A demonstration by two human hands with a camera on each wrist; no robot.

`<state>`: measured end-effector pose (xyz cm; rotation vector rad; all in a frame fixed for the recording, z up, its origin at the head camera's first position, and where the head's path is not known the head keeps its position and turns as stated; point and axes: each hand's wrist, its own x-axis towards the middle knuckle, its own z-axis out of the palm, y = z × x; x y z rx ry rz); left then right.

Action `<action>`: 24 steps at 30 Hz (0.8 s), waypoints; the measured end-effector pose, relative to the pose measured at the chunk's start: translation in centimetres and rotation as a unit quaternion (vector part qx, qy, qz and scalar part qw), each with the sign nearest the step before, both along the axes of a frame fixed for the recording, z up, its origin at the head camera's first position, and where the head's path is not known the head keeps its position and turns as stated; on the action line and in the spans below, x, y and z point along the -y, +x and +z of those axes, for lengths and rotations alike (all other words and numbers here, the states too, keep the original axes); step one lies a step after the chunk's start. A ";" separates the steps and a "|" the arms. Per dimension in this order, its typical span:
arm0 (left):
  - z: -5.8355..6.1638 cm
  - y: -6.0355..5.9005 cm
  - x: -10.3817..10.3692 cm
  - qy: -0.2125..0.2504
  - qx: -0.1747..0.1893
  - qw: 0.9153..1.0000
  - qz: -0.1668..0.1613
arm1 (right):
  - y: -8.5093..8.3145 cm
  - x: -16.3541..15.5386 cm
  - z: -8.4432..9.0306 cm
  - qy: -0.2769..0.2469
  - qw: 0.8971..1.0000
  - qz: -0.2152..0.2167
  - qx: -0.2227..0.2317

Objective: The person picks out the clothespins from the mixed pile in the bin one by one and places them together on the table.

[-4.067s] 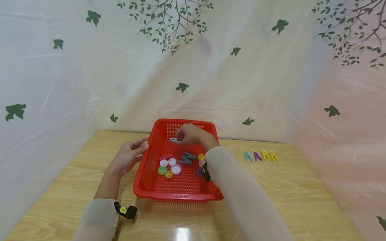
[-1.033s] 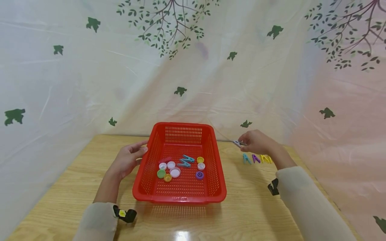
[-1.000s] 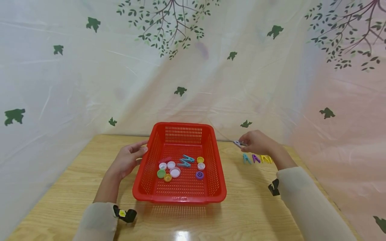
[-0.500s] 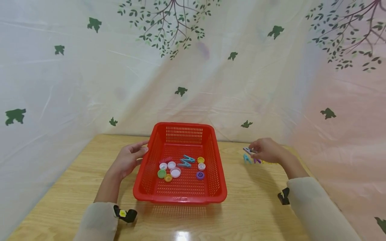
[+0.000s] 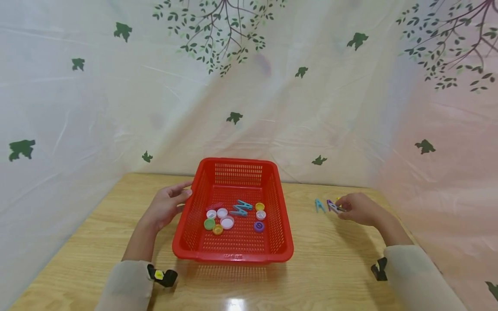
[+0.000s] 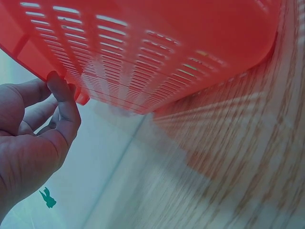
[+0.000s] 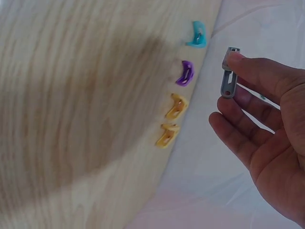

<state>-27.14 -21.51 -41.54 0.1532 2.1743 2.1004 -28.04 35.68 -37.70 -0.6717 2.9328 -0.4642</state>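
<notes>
Item: grey clip (image 7: 228,78), lifted from our red basket (image 5: 232,255) to the counter's (image 5: 319,259) right side, pinched in our right hand's (image 5: 359,209) fingers beside four laid-out clips: teal (image 7: 197,34), purple (image 7: 185,73), two yellow (image 7: 171,121). Left hand (image 5: 165,206) relaxed, fingertips touching the basket rim. Basket: two teal clips, eight caps.

A light wooden table (image 5: 323,259) is carrying a red mesh basket (image 5: 233,255) near its middle. Off to the right, a teal peg (image 7: 197,34), a purple peg (image 7: 185,73) and two yellow pegs (image 7: 170,121) are lying in a row along the table's far edge.
</notes>
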 end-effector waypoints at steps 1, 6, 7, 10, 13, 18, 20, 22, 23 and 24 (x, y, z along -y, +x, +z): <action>0.0 0.0 0.0 0.000 0.000 1.000 0.000 | 0.1 -0.2 -0.2 0.003 1.000 0.000 0.000; 0.0 0.1 0.1 0.001 0.001 1.000 0.001 | 0.4 -1.3 -1.0 0.013 1.000 -0.020 0.004; 0.0 0.1 0.1 0.001 0.001 1.000 0.001 | 0.4 -1.6 -1.1 0.014 1.000 -0.025 0.007; 0.0 0.0 0.1 0.003 0.000 1.000 0.000 | 0.7 -2.2 -1.7 0.013 0.999 -0.037 0.013; -0.1 0.0 0.1 0.004 0.000 1.000 -0.001 | 1.0 -3.1 -2.1 0.014 0.999 -0.038 0.014; -0.1 0.1 0.0 0.003 0.000 1.000 0.000 | 1.3 -4.4 -2.7 0.006 0.999 -0.032 0.008; -0.1 0.0 0.0 0.003 -0.001 1.000 0.002 | 1.4 -4.9 -2.8 0.006 0.999 -0.033 0.005; -0.1 0.0 0.0 0.003 0.000 1.000 0.002 | 1.5 -5.5 -2.9 0.009 0.999 -0.040 0.005; -0.1 0.0 0.0 0.004 0.001 1.000 0.001 | 1.5 -5.7 -2.9 0.009 0.999 -0.043 0.005; -0.1 0.0 0.0 0.004 0.001 1.000 0.001 | 1.5 -6.0 -3.0 0.010 0.999 -0.045 0.004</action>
